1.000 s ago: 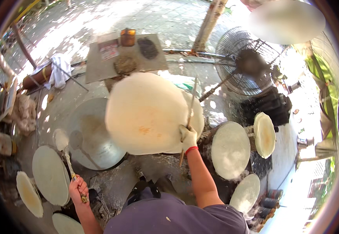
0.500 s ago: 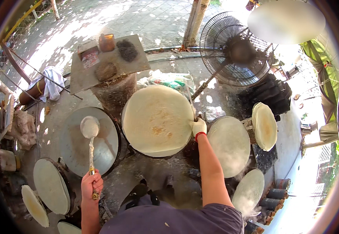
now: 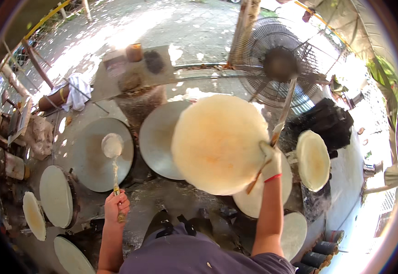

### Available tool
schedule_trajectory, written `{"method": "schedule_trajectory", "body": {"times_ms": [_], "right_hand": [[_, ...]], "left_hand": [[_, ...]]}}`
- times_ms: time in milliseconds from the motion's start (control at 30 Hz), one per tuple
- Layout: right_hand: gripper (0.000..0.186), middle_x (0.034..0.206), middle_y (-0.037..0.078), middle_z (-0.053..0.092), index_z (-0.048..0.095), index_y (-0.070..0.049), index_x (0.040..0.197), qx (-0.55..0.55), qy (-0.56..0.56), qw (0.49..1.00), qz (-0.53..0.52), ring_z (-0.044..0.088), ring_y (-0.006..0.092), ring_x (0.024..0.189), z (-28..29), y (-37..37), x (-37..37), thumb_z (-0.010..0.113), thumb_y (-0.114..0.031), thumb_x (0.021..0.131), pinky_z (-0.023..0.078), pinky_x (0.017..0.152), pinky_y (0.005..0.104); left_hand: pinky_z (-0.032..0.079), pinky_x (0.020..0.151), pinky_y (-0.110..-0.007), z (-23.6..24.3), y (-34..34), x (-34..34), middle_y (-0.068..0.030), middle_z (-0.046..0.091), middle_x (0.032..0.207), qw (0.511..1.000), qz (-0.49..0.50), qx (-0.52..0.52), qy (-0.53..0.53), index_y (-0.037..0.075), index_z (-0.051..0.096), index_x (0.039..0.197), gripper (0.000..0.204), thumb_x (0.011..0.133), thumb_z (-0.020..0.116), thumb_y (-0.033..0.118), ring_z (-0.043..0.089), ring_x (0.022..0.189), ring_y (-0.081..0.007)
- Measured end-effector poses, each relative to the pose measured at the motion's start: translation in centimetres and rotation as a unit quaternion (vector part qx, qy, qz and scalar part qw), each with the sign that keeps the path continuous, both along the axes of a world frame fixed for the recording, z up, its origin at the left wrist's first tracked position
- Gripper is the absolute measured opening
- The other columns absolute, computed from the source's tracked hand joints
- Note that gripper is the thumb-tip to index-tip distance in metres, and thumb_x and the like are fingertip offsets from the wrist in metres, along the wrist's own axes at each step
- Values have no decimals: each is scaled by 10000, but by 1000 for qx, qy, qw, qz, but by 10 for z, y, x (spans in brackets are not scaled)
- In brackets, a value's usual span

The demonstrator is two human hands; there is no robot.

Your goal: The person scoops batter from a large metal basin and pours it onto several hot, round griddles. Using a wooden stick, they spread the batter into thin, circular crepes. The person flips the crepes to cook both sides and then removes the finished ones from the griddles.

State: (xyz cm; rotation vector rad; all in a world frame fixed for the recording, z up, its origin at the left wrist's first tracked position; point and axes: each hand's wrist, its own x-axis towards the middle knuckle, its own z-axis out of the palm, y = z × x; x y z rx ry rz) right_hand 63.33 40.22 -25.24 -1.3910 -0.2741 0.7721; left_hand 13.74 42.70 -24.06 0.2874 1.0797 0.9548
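Observation:
My left hand (image 3: 116,205) grips the handle of a long ladle (image 3: 112,146), its white-coated bowl over the left bare griddle (image 3: 90,162). My right hand (image 3: 268,160), in a pale glove with a red band at the wrist, is closed on a long flat stick (image 3: 283,114). A large, thin, round flatbread (image 3: 215,141) is held up beside that hand, its middle lightly browned. It partly hides the centre griddle (image 3: 157,132), whose visible surface is bare, and a batter-covered round (image 3: 249,203) on the griddle to the right.
Several pale rounds (image 3: 55,196) lie on griddles at left and right, with a browned one (image 3: 312,162) far right. A large fan (image 3: 280,64) stands beyond. At the back are a small table (image 3: 105,84), a wooden post (image 3: 241,29) and black bundles (image 3: 322,121). Dark cylinders (image 3: 322,249) line the lower right.
The flatbread, down on the centre griddle half a second ago, is now lifted and shifted right, exposing that griddle. My right hand has moved right with the stick. The ladle stays in my left hand.

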Motion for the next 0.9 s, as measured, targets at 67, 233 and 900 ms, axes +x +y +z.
{"method": "schedule_trajectory", "body": {"times_ms": [67, 233, 900], "right_hand": [[235, 819, 22, 599, 611, 20, 955, 15, -77, 997, 2, 558, 114, 703, 50, -40, 67, 669, -87, 753, 460, 636, 253], [88, 598, -36, 475, 607, -15, 757, -167, -455, 874, 22, 448, 46, 561, 179, -105, 226, 641, -96, 763, 361, 494, 216], [209, 903, 121, 637, 660, -122, 925, -435, -594, 676, -30, 625, 310, 842, -107, -271, 313, 541, -135, 753, 492, 738, 397]], "left_hand": [[302, 349, -211, -5, -19, 25, -1, 415, 640, 1000, 8, -10, -17, 22, 488, 981, 136, 847, 505, 30, 366, 440, -65], [322, 337, -211, -14, -68, 98, 0, 411, 635, 998, 6, -19, -56, 10, 506, 980, 122, 862, 514, 41, 370, 431, -62], [318, 333, -186, 11, -136, 195, -7, 437, 664, 999, -31, -24, -12, -2, 494, 985, 142, 852, 498, 45, 375, 441, -49]]}}
